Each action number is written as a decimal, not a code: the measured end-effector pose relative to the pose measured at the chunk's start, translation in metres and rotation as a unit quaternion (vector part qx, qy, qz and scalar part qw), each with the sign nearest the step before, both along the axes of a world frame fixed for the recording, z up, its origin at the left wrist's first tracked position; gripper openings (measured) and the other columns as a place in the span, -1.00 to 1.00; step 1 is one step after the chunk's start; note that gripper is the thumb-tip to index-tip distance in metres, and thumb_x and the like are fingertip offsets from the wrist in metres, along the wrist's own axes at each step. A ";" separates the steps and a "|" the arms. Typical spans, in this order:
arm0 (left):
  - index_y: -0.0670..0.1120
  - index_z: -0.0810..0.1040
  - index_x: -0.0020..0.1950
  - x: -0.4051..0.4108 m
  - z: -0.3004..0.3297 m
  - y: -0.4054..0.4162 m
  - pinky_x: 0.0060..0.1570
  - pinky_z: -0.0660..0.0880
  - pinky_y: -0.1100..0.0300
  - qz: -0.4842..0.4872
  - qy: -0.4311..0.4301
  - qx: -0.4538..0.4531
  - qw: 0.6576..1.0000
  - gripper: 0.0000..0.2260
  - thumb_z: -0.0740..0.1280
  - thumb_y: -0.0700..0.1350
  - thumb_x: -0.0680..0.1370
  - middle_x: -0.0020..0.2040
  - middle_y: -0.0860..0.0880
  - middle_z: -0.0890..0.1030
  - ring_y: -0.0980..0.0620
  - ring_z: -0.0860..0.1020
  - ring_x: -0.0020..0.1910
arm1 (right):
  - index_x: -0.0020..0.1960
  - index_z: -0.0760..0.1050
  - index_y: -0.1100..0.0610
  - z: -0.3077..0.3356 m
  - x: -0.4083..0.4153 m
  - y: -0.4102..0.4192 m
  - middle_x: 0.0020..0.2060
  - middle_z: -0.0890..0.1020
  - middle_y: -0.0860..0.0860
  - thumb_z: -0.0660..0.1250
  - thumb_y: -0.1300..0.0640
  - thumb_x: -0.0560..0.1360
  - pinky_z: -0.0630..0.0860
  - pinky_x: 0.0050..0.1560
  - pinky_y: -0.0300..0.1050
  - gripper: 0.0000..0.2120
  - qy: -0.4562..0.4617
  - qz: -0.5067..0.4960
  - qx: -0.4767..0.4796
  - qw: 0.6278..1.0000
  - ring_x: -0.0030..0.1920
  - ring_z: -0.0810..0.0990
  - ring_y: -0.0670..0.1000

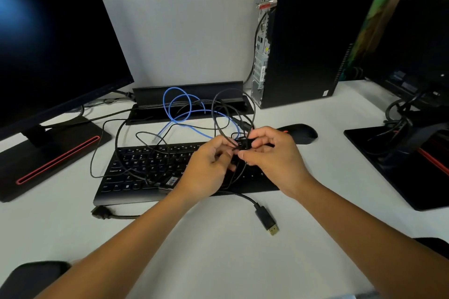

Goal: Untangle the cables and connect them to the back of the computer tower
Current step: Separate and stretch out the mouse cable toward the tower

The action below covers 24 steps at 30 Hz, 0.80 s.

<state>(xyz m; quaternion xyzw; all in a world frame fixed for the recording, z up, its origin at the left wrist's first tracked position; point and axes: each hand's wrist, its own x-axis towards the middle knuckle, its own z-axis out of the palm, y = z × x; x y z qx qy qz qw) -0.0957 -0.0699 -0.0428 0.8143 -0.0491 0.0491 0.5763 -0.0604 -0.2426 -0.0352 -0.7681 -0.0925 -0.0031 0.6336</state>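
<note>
Cables [220, 114] tangled over keyboard [136, 172], pinched between left grip [209, 167], right grip [272, 150]

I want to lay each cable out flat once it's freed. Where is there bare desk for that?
Bare desk runs along the near edge, in front of the keyboard, with only the gold-tipped plug on it. A smaller patch lies between the mouse and the right monitor stand. The keyboard, where both hands work the black cables, is crowded.
</note>
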 end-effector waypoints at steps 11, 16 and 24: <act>-0.02 0.55 0.17 0.004 -0.002 -0.012 0.07 0.58 0.08 0.004 0.048 -0.107 0.993 -0.75 0.16 -0.31 0.69 0.03 -0.10 0.70 -0.04 0.70 0.06 | -0.05 0.52 0.24 0.007 0.009 -0.010 -0.20 0.60 0.10 0.33 0.25 0.64 0.61 -0.12 -0.11 -0.91 0.106 0.036 0.162 0.981 -0.17 0.60 0.03; -0.11 0.51 0.19 0.007 -0.003 -0.011 0.17 0.57 0.06 -0.064 0.111 -0.232 0.964 -0.78 0.13 -0.33 0.69 0.21 -0.28 0.63 -0.17 0.65 0.19 | 0.15 0.46 0.22 0.014 0.005 -0.010 -0.15 0.60 0.15 0.32 0.28 0.64 0.64 -0.15 -0.14 -0.90 0.146 0.028 0.179 0.973 -0.24 0.68 0.02; -0.12 0.58 0.20 0.002 0.001 -0.013 -0.10 0.57 0.20 -0.060 0.033 -0.106 0.992 -0.80 0.19 -0.28 0.70 -0.16 -0.11 0.65 0.00 0.66 -0.13 | 0.50 0.39 -0.11 0.020 0.007 -0.023 0.44 0.26 0.13 0.55 0.26 0.39 0.61 0.06 0.05 -0.24 -0.436 -0.041 -0.404 0.803 0.26 0.40 0.14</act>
